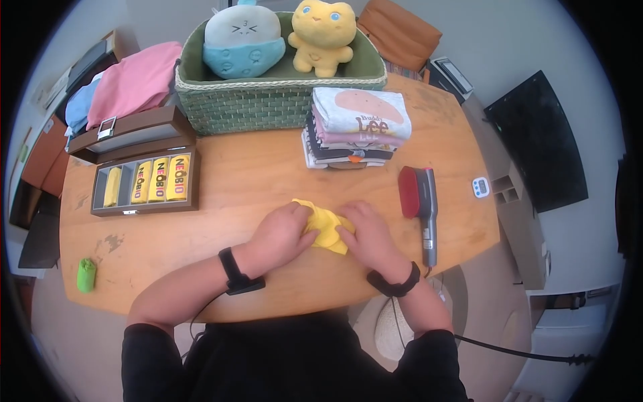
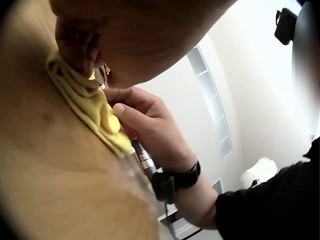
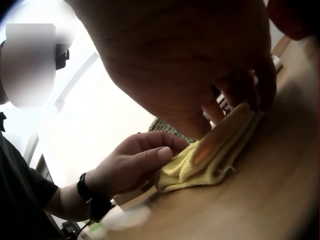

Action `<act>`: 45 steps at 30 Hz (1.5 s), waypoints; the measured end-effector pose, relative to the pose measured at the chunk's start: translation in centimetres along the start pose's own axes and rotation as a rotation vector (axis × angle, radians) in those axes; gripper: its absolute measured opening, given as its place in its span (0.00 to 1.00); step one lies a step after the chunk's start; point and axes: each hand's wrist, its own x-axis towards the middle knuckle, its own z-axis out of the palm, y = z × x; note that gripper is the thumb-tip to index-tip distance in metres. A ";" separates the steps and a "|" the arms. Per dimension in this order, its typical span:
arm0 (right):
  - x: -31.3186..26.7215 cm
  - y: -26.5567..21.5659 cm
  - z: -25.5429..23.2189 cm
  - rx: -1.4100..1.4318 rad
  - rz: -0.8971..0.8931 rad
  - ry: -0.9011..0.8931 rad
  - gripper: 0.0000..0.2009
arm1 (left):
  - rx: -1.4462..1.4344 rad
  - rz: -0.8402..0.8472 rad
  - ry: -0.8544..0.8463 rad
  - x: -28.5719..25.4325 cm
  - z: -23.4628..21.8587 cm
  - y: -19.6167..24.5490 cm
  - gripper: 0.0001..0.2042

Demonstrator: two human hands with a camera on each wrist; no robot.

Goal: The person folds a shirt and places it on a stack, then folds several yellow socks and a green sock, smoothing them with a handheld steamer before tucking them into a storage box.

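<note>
A crumpled yellow cloth [image 1: 325, 228] lies low over the wooden table near its front edge, between the two hands. The left hand [image 1: 280, 233] grips its left side with curled fingers and thumb. On the other side the right hand [image 1: 370, 236] pinches the cloth's right part. In the left wrist view the yellow cloth [image 2: 95, 107] shows folded layers, with the right hand [image 2: 150, 122] at its far end. The right wrist view shows the left hand [image 3: 135, 162] holding one end of the cloth [image 3: 200, 160], and the right hand's fingers over the other end.
At the left stands an open brown box [image 1: 145, 179] with yellow rolls. Behind are a green basket [image 1: 248, 107] with two plush toys and a stack of folded clothes [image 1: 355, 127]. A red-and-grey brush-like device [image 1: 429, 201], a timer [image 1: 481, 187] and a green roll [image 1: 86, 275] also lie there.
</note>
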 end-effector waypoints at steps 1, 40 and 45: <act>0.0 0.1 -0.1 0.003 0.009 -0.026 0.18 | 0.102 0.082 0.020 0.0 0.1 0.0 0.16; 0.1 0.2 -2.0 -0.110 -0.563 -0.246 0.11 | 0.457 0.255 0.057 -1.1 -0.5 -1.1 0.06; 0.7 -0.1 -1.4 0.108 -0.473 -0.271 0.10 | 0.394 0.252 0.057 -1.1 -0.6 -1.6 0.04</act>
